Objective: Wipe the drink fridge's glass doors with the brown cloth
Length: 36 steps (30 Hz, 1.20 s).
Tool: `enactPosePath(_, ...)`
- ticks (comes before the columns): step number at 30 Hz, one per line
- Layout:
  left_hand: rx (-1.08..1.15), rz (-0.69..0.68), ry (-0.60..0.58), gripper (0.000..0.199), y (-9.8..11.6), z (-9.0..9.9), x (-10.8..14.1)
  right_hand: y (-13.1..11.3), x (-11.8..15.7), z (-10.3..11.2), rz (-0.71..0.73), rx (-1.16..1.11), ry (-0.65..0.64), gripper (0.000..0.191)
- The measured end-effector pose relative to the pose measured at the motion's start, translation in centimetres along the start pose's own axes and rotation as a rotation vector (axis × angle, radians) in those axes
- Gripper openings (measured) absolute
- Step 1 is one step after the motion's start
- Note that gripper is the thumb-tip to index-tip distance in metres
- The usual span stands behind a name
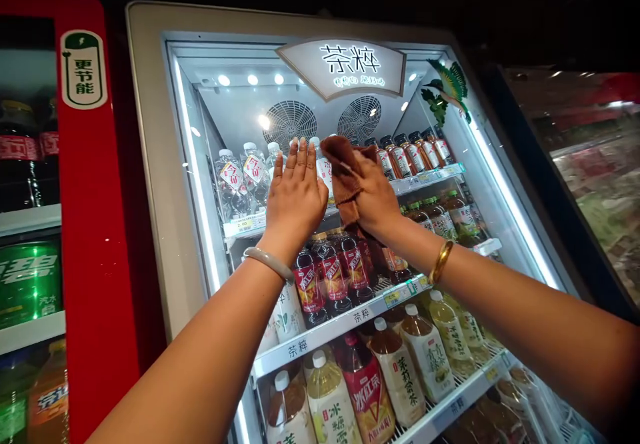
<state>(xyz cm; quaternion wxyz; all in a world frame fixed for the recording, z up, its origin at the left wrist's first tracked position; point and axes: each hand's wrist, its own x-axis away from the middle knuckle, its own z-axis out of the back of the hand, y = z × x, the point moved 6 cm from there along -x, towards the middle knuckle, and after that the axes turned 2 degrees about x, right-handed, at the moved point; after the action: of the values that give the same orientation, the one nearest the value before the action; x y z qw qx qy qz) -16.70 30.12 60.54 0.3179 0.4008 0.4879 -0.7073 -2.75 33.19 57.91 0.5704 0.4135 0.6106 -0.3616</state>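
Note:
Raised in front of me is the glass door of a lit drinks fridge [145, 97]. My left hand [299, 197] lies flat against the glass, fingers stretched upward, with a pale bangle at the wrist. Just right of it, my right hand [373, 194] grips a brown cloth [345, 171] against the door; part of the cloth hangs below the fingers. A gold bangle circles that wrist. Behind the glass, water bottles [253, 167] and small dark-capped bottles [413, 154] line the top shelf, partly hidden by my hands.
Lower shelves hold red-labelled tea bottles [334, 271] and pale-labelled bottles [400, 371]. A fan-shaped lit sign [345, 67] sits at the door's top, with a green leafy decoration [447, 91] to its right. A red fridge [95, 231] stands at left; another display [595, 164] is at right.

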Motion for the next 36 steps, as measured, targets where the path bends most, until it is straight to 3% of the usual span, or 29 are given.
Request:
enactPosePath(4,0.046,-0.001,0.025,0.068,0.0,0.0,0.1,-1.8,-0.6,-0.3,0.172,0.026,-0.075,0.043)
enactPosePath(7,0.056,0.003,0.039,0.069,-0.1,-0.2,0.1,-0.1,-1.3,0.3,0.093,0.032,-0.026,0.042)
enactPosePath(11,0.035,-0.028,0.049,0.067,0.0,-0.5,-0.1,1.4,0.1,0.4,-0.104,0.052,0.057,0.05)
enactPosePath(16,0.017,-0.045,0.034,0.065,-0.1,-0.7,-0.2,-0.9,-1.6,-0.7,0.038,0.129,-0.023,0.047)
enactPosePath(19,-0.018,-0.047,0.042,0.067,-0.2,-0.8,-0.2,0.3,-2.7,-0.2,0.033,0.166,-0.042,0.048)
enactPosePath(22,-0.061,-0.046,0.018,0.067,0.0,-0.8,-0.2,1.6,-1.4,0.2,-0.063,0.163,0.001,0.05)
enactPosePath(25,-0.051,0.047,-0.03,0.064,0.6,-0.3,-0.8,0.6,-0.3,-0.4,-0.046,0.101,0.033,0.05)
enactPosePath(28,0.047,0.184,-0.055,0.064,2.1,-0.1,-2.3,-0.1,-1.8,-0.9,0.035,0.047,0.011,0.055)
enactPosePath(32,0.016,0.137,-0.03,0.062,5.5,-1.5,-4.5,3.0,-3.9,-0.2,0.11,0.018,-0.002,0.054)
enactPosePath(36,-0.103,0.175,-0.029,0.059,6.7,-4.2,-5.7,7.0,-1.6,0.8,0.067,0.08,0.074,0.049)
